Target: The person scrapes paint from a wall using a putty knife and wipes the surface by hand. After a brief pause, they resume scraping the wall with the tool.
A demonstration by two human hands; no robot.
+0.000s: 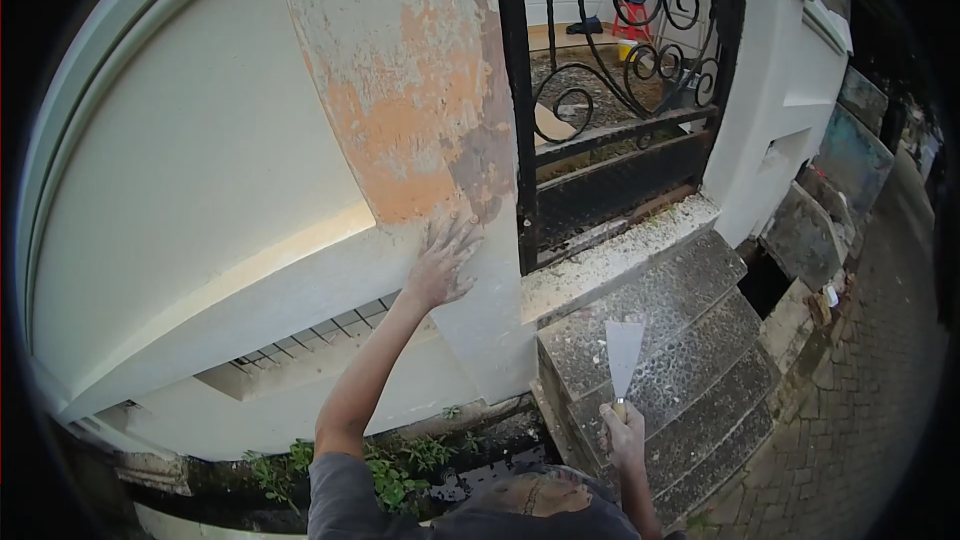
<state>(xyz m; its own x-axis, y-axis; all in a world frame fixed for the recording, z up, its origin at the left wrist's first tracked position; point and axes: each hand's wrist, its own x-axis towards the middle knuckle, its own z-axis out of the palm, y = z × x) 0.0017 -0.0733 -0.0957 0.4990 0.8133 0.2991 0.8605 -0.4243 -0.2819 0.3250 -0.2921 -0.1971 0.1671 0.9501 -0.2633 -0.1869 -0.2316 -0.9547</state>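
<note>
My left hand [446, 262] is against the white wall pillar [490, 340], fingers spread, just below a scraped patch [410, 130] where orange and grey layers show through the paint. Dust whitens its skin. In my right hand [624, 437] is a putty knife [624, 352], gripped by its handle with the wide blade pointing up and away from me. That blade is in front of the stone steps, apart from the wall. Most of the handle is hidden inside my fingers.
A black wrought-iron gate [620, 130] stands right of the pillar. Stone steps [690, 370] lead up to its sill. Below the wall run a ditch and green plants [400, 470]. Beyond the gate are a red stool [632, 18] and a yellow bucket [627, 49]. Paving [850, 420] lies at right.
</note>
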